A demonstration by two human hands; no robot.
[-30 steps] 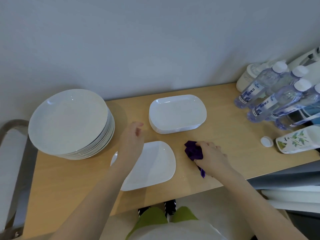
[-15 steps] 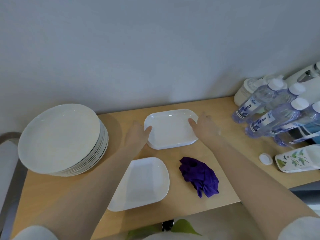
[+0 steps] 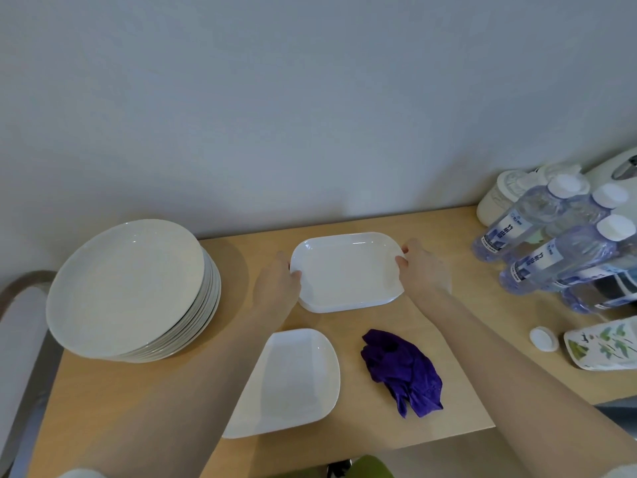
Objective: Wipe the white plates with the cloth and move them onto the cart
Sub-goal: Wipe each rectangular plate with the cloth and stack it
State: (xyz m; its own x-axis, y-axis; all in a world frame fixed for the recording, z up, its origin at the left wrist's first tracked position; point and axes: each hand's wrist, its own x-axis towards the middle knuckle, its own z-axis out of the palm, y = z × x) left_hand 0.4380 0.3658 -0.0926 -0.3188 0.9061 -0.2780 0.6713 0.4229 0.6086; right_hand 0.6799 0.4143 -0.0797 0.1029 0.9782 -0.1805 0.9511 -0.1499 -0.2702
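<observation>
A stack of white rectangular plates (image 3: pixel 346 272) sits at the middle back of the wooden table (image 3: pixel 138 401). My left hand (image 3: pixel 277 288) grips the left rim of its top plate, and my right hand (image 3: pixel 422 270) grips the right rim, thumbs over the edge. Whether the top plate is raised off the stack I cannot tell. One single white rectangular plate (image 3: pixel 293 381) lies nearer to me, partly under my left forearm. The crumpled purple cloth (image 3: pixel 401 370) lies on the table to its right, with no hand on it.
A tall stack of round white plates (image 3: pixel 131 291) stands at the left. Several water bottles (image 3: pixel 551 246), a white jar (image 3: pixel 506 194), a loose white cap (image 3: pixel 543 338) and a flower-printed pack (image 3: pixel 606 343) crowd the right end. A curved grey bar (image 3: pixel 20 339) is beyond the left edge.
My right hand let go of the purple cloth, which now lies on the table. Both hands reached back to the rectangular stack and closed on the rims of its top plate.
</observation>
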